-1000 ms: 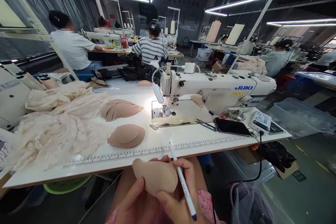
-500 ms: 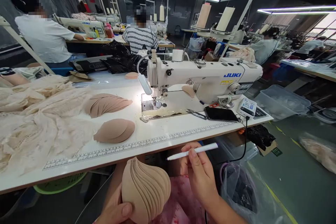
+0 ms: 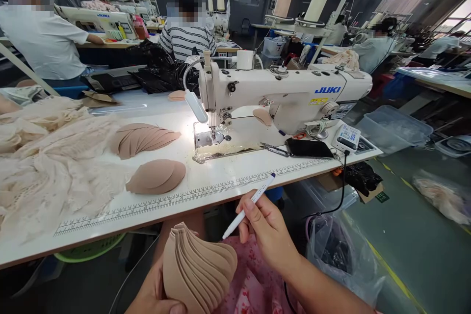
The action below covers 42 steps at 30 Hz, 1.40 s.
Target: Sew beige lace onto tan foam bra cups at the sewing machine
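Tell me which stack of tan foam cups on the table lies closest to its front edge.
The rounded stack just behind the printed ruler, left of the sewing machine. The fanned stack lies farther back, and a single cup sits at the far edge.

Foam cups in the left hand: matt tan foam, smooth, soft-looking edges. Pen in the right hand: glossy white plastic, blue cap. Table top: smooth white laminate, slight sheen under the lamp. Sewing machine: glossy cream enamel, bare metal needle plate. Lace fabric: cream cloth, rough open texture. Phone: glossy black (glass-like). Bag by the floor: thin clear plastic, crinkled.
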{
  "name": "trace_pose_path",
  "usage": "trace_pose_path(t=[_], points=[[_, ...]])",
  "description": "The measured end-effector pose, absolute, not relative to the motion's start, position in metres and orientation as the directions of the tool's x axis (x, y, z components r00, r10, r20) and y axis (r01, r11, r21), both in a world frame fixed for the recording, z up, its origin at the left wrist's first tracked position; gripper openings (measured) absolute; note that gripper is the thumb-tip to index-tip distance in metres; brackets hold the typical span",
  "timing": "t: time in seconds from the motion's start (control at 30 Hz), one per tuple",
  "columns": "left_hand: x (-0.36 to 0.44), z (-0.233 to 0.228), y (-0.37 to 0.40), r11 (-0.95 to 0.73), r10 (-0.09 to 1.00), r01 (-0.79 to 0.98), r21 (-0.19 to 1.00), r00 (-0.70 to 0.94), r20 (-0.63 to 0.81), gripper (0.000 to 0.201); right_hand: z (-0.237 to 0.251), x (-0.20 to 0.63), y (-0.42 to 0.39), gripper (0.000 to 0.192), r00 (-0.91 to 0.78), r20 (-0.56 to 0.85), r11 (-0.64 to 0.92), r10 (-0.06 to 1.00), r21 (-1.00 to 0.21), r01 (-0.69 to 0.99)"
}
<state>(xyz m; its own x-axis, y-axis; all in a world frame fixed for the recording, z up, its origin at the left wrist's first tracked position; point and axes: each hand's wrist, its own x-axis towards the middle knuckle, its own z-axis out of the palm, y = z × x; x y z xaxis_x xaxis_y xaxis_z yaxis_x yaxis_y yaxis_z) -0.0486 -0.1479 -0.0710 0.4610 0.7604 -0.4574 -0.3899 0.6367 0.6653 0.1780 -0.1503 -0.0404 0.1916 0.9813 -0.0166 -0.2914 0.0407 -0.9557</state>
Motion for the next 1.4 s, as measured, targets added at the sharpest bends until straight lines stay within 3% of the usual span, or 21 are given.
trace_pose_path(t=[0.1, 0.3, 0.5, 0.7, 0.87, 1.07, 1.4], points=[[-0.048, -0.072, -0.146, 0.652, 0.746, -0.370, 0.662, 0.469, -0.473, 0.126, -0.038, 0.176, -0.150, 0.043, 0.140, -0.022, 0.023, 0.990, -0.951, -0.307], [-0.045, -0.071, -0.143, 0.641, 0.748, -0.370, 0.672, 0.495, -0.441, 0.118, -0.037, 0.176, -0.152, 0.039, 0.203, 0.027, 0.097, 0.979, -0.934, -0.344], [-0.048, -0.074, -0.140, 0.619, 0.756, -0.315, 0.720, 0.486, -0.437, 0.119, -0.036, 0.174, -0.154, 0.038, 0.164, 0.049, 0.086, 0.985, -0.971, -0.224], [-0.044, -0.072, -0.142, 0.630, 0.754, -0.364, 0.686, 0.497, -0.429, 0.116, -0.036, 0.172, -0.154, 0.038, 0.157, 0.024, 0.075, 0.987, -0.942, -0.326], [-0.044, -0.071, -0.141, 0.640, 0.747, -0.353, 0.683, 0.497, -0.442, 0.115, -0.036, 0.171, -0.154, 0.037, 0.140, 0.042, 0.077, 0.989, -0.964, -0.256], [-0.043, -0.069, -0.139, 0.645, 0.734, -0.361, 0.673, 0.537, -0.416, 0.112, -0.034, 0.171, -0.160, 0.037, 0.137, 0.060, 0.100, 0.989, -0.945, -0.311], [-0.043, -0.072, -0.140, 0.628, 0.750, -0.368, 0.686, 0.521, -0.407, 0.111, -0.035, 0.165, -0.164, 0.036, 0.067, 0.088, 0.098, 0.994, -0.982, -0.161]])
